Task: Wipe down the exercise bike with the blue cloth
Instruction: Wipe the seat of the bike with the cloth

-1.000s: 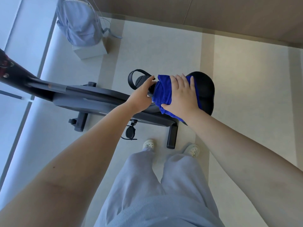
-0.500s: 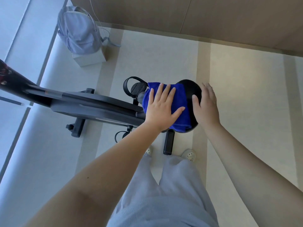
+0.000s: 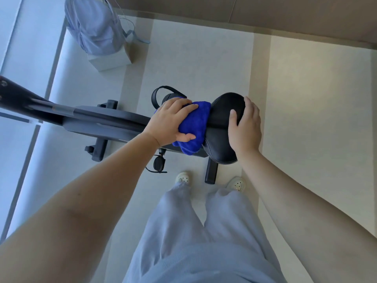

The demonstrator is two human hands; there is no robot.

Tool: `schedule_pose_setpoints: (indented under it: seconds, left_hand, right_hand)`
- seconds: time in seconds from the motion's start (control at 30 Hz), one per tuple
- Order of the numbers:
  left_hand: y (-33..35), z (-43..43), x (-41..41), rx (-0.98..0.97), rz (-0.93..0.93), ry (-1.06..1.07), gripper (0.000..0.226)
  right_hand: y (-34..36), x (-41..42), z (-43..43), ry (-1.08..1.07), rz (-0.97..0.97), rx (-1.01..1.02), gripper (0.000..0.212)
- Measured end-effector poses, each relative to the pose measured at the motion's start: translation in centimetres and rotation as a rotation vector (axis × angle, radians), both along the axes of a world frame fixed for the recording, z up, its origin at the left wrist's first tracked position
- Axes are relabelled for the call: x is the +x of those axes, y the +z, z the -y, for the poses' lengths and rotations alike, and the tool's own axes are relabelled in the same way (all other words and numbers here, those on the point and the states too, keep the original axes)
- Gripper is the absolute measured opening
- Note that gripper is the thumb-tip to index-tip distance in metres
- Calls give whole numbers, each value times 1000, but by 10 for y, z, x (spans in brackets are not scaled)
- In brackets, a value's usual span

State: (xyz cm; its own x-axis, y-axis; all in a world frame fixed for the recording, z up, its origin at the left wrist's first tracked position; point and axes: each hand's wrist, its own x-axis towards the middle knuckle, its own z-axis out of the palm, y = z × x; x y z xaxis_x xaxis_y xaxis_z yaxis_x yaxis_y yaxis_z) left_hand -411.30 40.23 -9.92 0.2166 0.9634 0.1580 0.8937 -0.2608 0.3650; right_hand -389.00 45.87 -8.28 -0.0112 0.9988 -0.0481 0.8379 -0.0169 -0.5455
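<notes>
The dark grey exercise bike (image 3: pixel 106 121) stands across the floor in front of me, its black saddle (image 3: pixel 222 127) at the right end. A blue cloth (image 3: pixel 195 127) is bunched over the narrow front of the saddle. My left hand (image 3: pixel 171 121) grips the cloth, fingers over its top and thumb curled under its near side. My right hand (image 3: pixel 245 125) rests on the wide rear of the saddle with fingers over its far edge and thumb on top. The saddle's nose is hidden under the cloth.
A pale blue backpack (image 3: pixel 93 27) sits on a white box (image 3: pixel 110 60) at the back left. A pedal with a strap (image 3: pixel 161 94) shows behind the saddle, another pedal (image 3: pixel 158 163) below the frame. My feet (image 3: pixel 183 177) stand by the rear stabiliser bar (image 3: pixel 211 170). A wall runs along the top.
The cloth passed from my right hand to my left. My left hand then pulled it from flat on the saddle into a bunch at the nose. My right hand settled on the saddle's rear.
</notes>
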Motion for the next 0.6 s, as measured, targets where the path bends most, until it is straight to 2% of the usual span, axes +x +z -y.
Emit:
schedule_pose_setpoints:
  seconds: [0.1,0.23,0.43,0.53,0.6]
  left_hand:
    - [3,2,-4,-55,-57,-57,98]
    - [10,0,0,-126,-60,-7,101]
    - [26,-17,5,-349,-62,66,90]
    - [29,-33,10,-444,67,169,72]
    - [29,-45,18,-489,57,202,59]
  right_hand:
    - [1,1,1,13,1,3,52]
    - [1,0,1,7,7,-3,52]
    - [1,-1,1,-14,35,1,52]
    - [0,-1,1,-21,33,-4,52]
    - [-1,-1,1,-29,26,-7,51]
